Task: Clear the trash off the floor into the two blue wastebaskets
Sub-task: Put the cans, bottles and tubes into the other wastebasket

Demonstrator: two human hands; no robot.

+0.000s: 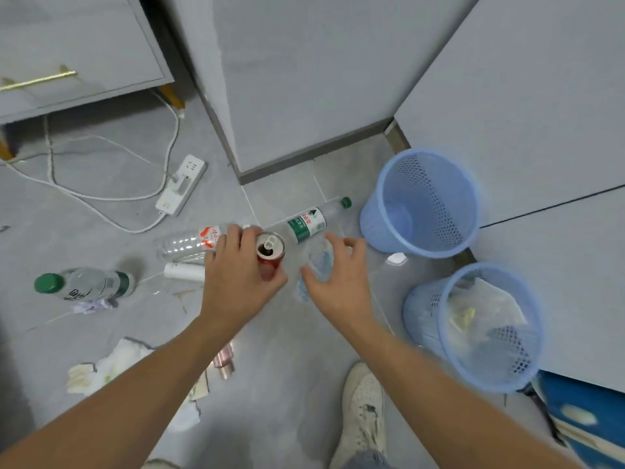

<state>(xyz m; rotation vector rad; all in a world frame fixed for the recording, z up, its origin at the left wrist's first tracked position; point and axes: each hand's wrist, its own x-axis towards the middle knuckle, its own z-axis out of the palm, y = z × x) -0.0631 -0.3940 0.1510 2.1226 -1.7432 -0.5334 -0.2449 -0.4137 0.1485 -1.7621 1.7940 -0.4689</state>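
Note:
My left hand is shut around a red drink can, held upright above the floor. My right hand hovers with fingers spread just over a crumpled clear bottle with a blue label. A clear bottle with a green label and cap lies beyond it. A clear bottle with a red label lies left of the can. Two blue mesh wastebaskets stand at the right: the far wastebasket looks empty, the near wastebasket holds paper and wrappers.
Left on the floor lie a green-capped bottle, a white tube, crumpled tissues and a pink item. A white power strip with cables lies farther back. Grey cabinets surround the spot. My white shoe is below.

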